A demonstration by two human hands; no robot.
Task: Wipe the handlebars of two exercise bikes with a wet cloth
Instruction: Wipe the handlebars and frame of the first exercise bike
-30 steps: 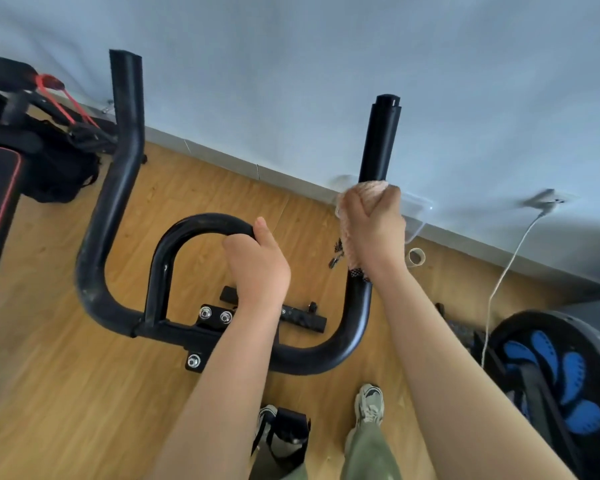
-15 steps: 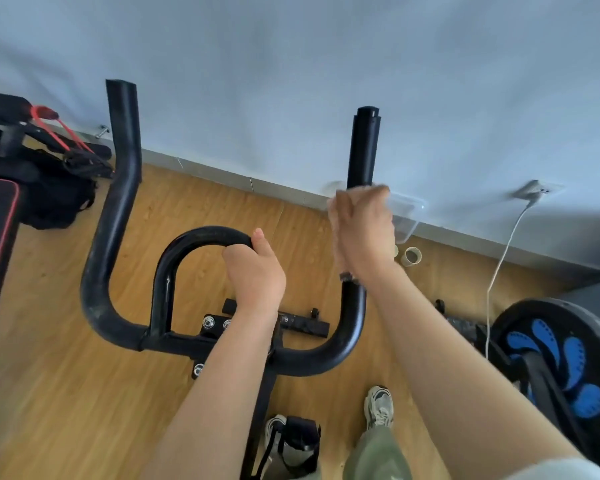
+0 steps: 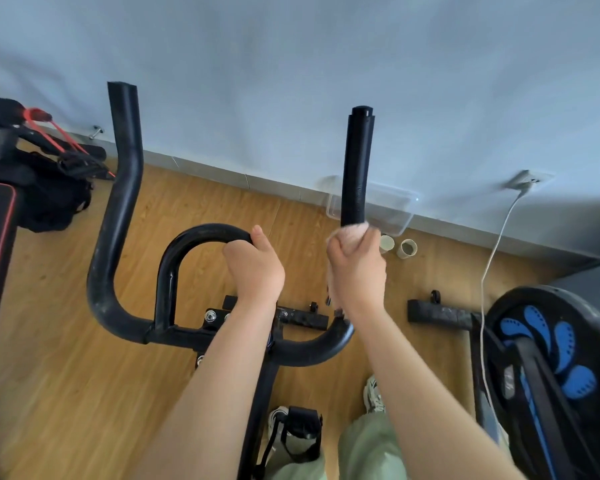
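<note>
My right hand (image 3: 355, 271) is wrapped tight around a pale wet cloth (image 3: 347, 233) on the black tubular handlebar's right upright (image 3: 356, 168), which runs straight up beyond my knuckles (left hand (image 3: 255, 268) grips the inner loop (image 3: 187, 242)).

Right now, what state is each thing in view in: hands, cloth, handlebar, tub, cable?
left hand: closed on the handlebar's inner loop
right hand: closed on the cloth, around the right bar
cloth: bunched in the fist, wrapped round the bar
handlebar: upright ends, left one untouched
tub: on the floor by the wall, looks empty
cable: plugged into the wall socket
</note>
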